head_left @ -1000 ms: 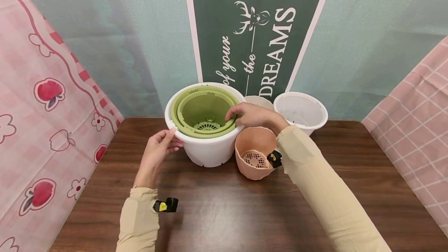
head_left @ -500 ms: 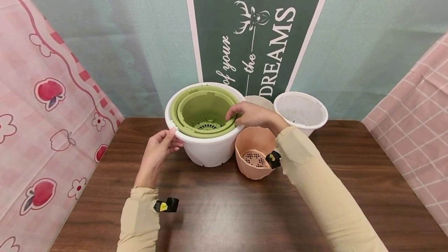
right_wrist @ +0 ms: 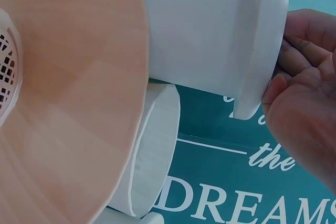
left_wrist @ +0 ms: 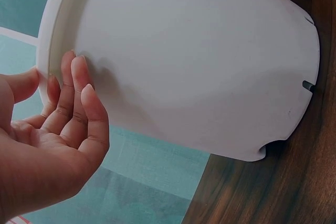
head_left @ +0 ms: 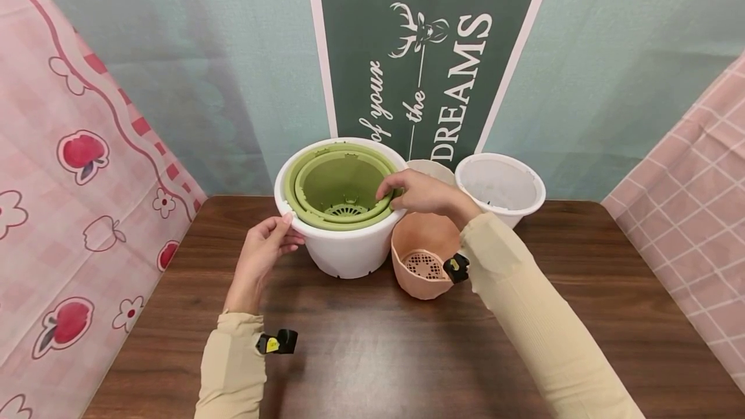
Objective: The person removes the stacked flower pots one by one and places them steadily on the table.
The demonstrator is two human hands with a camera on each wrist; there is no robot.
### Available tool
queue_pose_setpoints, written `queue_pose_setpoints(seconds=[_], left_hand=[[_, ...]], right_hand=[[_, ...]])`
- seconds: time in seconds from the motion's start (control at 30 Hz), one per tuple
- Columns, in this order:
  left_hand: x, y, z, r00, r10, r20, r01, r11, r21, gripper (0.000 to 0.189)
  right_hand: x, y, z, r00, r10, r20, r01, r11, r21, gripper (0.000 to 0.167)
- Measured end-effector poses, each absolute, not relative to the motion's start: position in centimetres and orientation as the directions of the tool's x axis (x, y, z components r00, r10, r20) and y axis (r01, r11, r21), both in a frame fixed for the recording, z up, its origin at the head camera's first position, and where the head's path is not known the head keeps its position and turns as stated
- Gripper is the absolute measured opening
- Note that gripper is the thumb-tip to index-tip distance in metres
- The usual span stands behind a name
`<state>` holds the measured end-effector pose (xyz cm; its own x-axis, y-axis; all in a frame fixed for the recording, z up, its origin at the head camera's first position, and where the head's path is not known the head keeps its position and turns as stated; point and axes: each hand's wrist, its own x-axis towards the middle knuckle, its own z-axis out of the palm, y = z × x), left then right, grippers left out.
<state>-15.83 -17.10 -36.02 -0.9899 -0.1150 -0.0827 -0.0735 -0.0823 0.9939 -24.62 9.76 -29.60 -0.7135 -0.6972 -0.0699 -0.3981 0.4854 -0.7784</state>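
On the brown counter (head_left: pixel 349 367), between one left hand (head_left: pixel 268 244) and one right hand (head_left: pixel 421 191), we record the principal lot, largest first. One large white pot (head_left: pixel 346 252), mouth up, axis roughly upright; the left hand's thumb and fingers pinch its near left rim. One outer green pot (head_left: pixel 290 189), nested inside the white. One inner green pot (head_left: pixel 343 176), nested within that, slotted base showing; we place it just left of the right hand's fingers, the right hand being the nearer. Those fingers curl over its right rim and grip it; whether they also take in the outer green rim, we cannot tell. One small white pot (head_left: pixel 500 186), at far right. One peach pot (head_left: pixel 423 238), just beside the large white pot, base gridded. One pale pot (head_left: pixel 435 169), behind the peach, partly hidden, size unclear to us. Two black wrist devices (head_left: pixel 288 341), one per arm.
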Motion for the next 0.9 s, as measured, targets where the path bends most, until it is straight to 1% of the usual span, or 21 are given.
queue_pose_setpoints(seconds=[0.37, 0.57, 0.9], left_hand=[[-15.87, -17.13, -36.07, -0.991, -0.112, -0.078, -0.068, -0.085, 0.994, 0.022], [-15.85, -17.19, -36.08, -0.991, -0.111, -0.074, -0.064, -0.090, 0.994, 0.022], [-15.89, -17.17, -36.14, -0.990, -0.121, -0.073, -0.061, -0.096, 0.993, 0.021]], right_hand=[[-24.71, 9.75, -29.96, -0.714, -0.700, -0.034, -0.424, 0.470, -0.774, 0.026], [-24.64, 9.60, -29.99, -0.726, -0.687, -0.014, -0.433, 0.472, -0.768, 0.023], [-24.73, 9.53, -30.07, -0.737, -0.676, -0.013, -0.420, 0.473, -0.774, 0.023]])
